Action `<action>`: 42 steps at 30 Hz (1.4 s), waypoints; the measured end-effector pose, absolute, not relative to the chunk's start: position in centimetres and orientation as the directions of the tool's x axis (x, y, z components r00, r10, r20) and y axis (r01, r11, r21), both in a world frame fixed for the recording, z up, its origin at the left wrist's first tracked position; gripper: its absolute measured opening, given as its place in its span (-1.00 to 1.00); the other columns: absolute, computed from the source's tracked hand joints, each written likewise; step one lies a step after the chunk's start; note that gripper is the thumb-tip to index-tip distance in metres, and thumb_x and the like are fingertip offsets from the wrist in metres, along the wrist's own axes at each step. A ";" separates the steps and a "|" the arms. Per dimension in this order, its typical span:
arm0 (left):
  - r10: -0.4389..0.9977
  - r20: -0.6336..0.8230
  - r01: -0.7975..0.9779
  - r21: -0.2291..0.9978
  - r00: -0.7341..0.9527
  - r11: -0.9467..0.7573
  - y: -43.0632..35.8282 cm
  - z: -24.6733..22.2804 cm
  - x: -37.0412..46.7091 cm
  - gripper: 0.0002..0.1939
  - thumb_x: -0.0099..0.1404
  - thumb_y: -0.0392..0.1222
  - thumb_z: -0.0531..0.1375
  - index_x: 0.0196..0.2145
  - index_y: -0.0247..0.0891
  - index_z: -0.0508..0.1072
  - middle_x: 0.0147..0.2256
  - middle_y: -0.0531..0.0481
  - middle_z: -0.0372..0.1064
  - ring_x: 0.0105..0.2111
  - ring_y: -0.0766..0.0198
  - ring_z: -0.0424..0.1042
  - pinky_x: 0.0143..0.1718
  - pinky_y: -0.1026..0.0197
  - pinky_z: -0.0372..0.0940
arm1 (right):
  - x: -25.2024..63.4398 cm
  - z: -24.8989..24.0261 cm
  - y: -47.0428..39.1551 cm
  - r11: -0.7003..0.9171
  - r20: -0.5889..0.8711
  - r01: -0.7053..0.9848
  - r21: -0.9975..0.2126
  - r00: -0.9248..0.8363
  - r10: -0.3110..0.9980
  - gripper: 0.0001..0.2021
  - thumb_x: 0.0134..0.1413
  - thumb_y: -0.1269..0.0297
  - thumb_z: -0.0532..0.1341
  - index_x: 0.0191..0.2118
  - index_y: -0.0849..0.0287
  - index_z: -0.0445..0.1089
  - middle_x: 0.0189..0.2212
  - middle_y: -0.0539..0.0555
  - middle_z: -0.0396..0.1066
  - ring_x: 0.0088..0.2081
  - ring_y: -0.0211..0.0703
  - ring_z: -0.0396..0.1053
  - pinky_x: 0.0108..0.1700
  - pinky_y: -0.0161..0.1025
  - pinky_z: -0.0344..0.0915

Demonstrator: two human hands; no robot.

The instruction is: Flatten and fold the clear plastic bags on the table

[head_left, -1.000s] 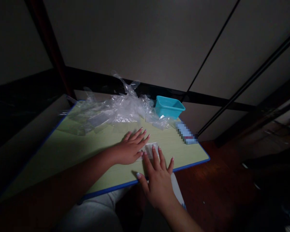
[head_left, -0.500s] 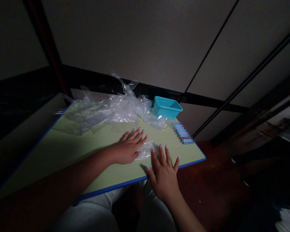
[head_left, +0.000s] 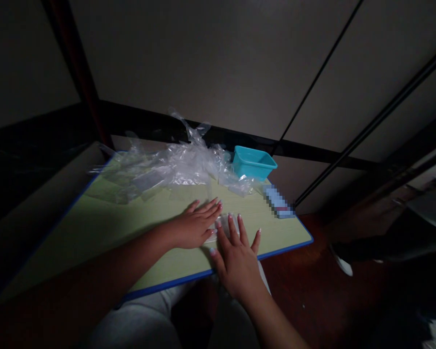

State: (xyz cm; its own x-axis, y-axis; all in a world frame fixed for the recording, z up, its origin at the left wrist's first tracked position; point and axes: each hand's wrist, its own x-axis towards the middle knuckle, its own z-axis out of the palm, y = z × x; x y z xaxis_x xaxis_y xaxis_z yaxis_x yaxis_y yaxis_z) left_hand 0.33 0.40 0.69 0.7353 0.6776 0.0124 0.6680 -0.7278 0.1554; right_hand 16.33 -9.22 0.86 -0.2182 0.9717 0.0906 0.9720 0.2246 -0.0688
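A small clear plastic piece (head_left: 228, 225) lies flat on the pale green table (head_left: 174, 261), near its front edge. My left hand (head_left: 196, 225) rests palm down at its left side, fingers stretched out and partly over it. From the right, my right hand (head_left: 240, 257) lies over its other part with the fingers spread. Both hands cover much of the plastic. Behind them, a loose heap of clear plastic bags (head_left: 189, 162) spreads along the back of the table.
A turquoise tub (head_left: 254, 164) stands at the back right, touching the bags. To its right lies a blurred-out light blue item (head_left: 280, 202). Dark cabinet panels rise behind the table. At the far right, a person's leg and shoe (head_left: 343, 261) show over the reddish floor.
My right hand has moved left over the small plastic piece, closer to my left hand. My left hand's fingers have drawn closer together. The person at the right has shifted their leg.
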 end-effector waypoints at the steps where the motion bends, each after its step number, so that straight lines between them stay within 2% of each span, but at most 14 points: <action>1: 0.675 0.010 0.665 0.160 0.738 -0.730 0.4 0.7 0.3 -0.36 0.29 -0.17 -0.08 0.28 -0.27 -0.18 0.30 -0.13 -0.33 0.28 0.14 -0.40 0.20 -0.14 -0.33 | 16.5 0.8 -9.1 0.218 0.085 0.974 -0.064 -0.212 0.974 -0.43 0.22 -0.04 -0.13 0.30 -0.05 -0.20 0.32 0.06 -0.40 0.30 0.09 -0.51 0.13 0.38 -0.49; 7: 0.674 -0.007 0.666 0.167 0.738 -0.727 0.5 0.6 0.4 -0.36 0.30 -0.16 -0.08 0.28 -0.30 -0.20 0.29 -0.14 -0.35 0.29 0.15 -0.39 0.20 -0.15 -0.33 | 18.5 0.7 -8.7 0.166 0.066 0.985 -0.041 -0.163 0.984 -0.44 0.23 -0.04 -0.16 0.29 -0.03 -0.16 0.32 0.07 -0.35 0.30 0.10 -0.49 0.12 0.38 -0.50; 14: 0.684 -0.022 0.678 0.162 0.729 -0.717 0.4 0.8 0.4 -0.37 0.30 -0.16 -0.08 0.28 -0.31 -0.18 0.30 -0.13 -0.37 0.29 0.16 -0.39 0.21 -0.13 -0.33 | 18.9 0.5 -8.5 0.151 0.079 0.986 -0.063 -0.146 0.986 -0.43 0.23 -0.06 -0.20 0.30 0.01 -0.17 0.32 0.08 -0.41 0.30 0.09 -0.51 0.12 0.39 -0.52; 20: 0.677 -0.022 0.671 0.161 0.736 -0.724 0.4 0.7 0.3 -0.38 0.30 -0.16 -0.09 0.27 -0.32 -0.14 0.29 -0.13 -0.35 0.29 0.15 -0.39 0.21 -0.14 -0.31 | 17.9 1.2 -7.5 0.296 0.054 0.944 -0.149 -0.291 0.955 -0.42 0.26 -0.03 -0.24 0.31 0.11 -0.22 0.30 0.04 -0.31 0.31 -0.09 -0.39 0.18 0.24 -0.63; 27: 0.675 -0.025 0.669 0.160 0.737 -0.725 0.3 1.0 0.3 -0.40 0.31 -0.18 -0.11 0.27 -0.33 -0.12 0.29 -0.14 -0.33 0.28 0.15 -0.37 0.20 -0.15 -0.28 | 17.9 1.2 -6.2 0.339 0.008 0.924 -0.177 -0.343 0.939 -0.35 0.24 -0.06 -0.24 0.30 0.27 -0.21 0.29 0.12 -0.28 0.30 -0.11 -0.31 0.24 0.14 -0.43; 32: 0.712 0.109 0.699 0.136 0.693 -0.702 -0.7 2.3 1.3 -0.45 0.36 -0.13 -0.17 0.26 -0.36 -0.10 0.28 -0.16 -0.26 0.28 0.19 -0.33 0.21 -0.12 -0.31 | 17.9 0.9 -6.2 0.336 0.014 0.929 -0.153 -0.338 0.941 -0.34 0.22 -0.07 -0.21 0.30 0.28 -0.18 0.30 0.15 -0.28 0.30 -0.09 -0.31 0.24 0.12 -0.41; 36: 0.638 0.194 0.626 0.126 0.745 -0.769 -2.1 3.3 2.2 -0.45 0.38 -0.06 -0.17 0.26 -0.30 -0.10 0.29 -0.08 -0.26 0.28 0.24 -0.34 0.24 -0.05 -0.42 | 17.8 0.7 -6.1 0.323 0.012 0.938 -0.124 -0.324 0.946 -0.36 0.21 -0.01 -0.12 0.30 0.24 -0.16 0.29 0.17 -0.25 0.30 -0.05 -0.27 0.23 0.14 -0.41; 39: 0.515 0.165 0.500 0.127 0.841 -0.857 -3.3 3.5 2.8 -0.36 0.35 0.06 -0.11 0.27 -0.29 -0.14 0.30 -0.08 -0.32 0.29 0.22 -0.34 0.24 -0.01 -0.45 | 17.9 0.4 -5.9 0.350 -0.024 0.933 -0.080 -0.352 0.936 -0.34 0.16 0.02 -0.04 0.31 0.18 -0.20 0.30 0.16 -0.29 0.30 0.01 -0.32 0.22 0.18 -0.44; 42: 0.432 0.112 0.416 0.145 0.895 -0.898 -4.1 3.1 3.2 -0.22 0.29 0.18 -0.07 0.28 -0.39 -0.18 0.29 -0.18 -0.34 0.28 0.16 -0.36 0.25 0.06 -0.39 | 18.0 0.0 -5.7 0.369 -0.054 0.928 -0.044 -0.371 0.927 -0.30 0.14 -0.01 -0.04 0.31 0.17 -0.26 0.30 0.14 -0.42 0.30 0.05 -0.40 0.20 0.24 -0.44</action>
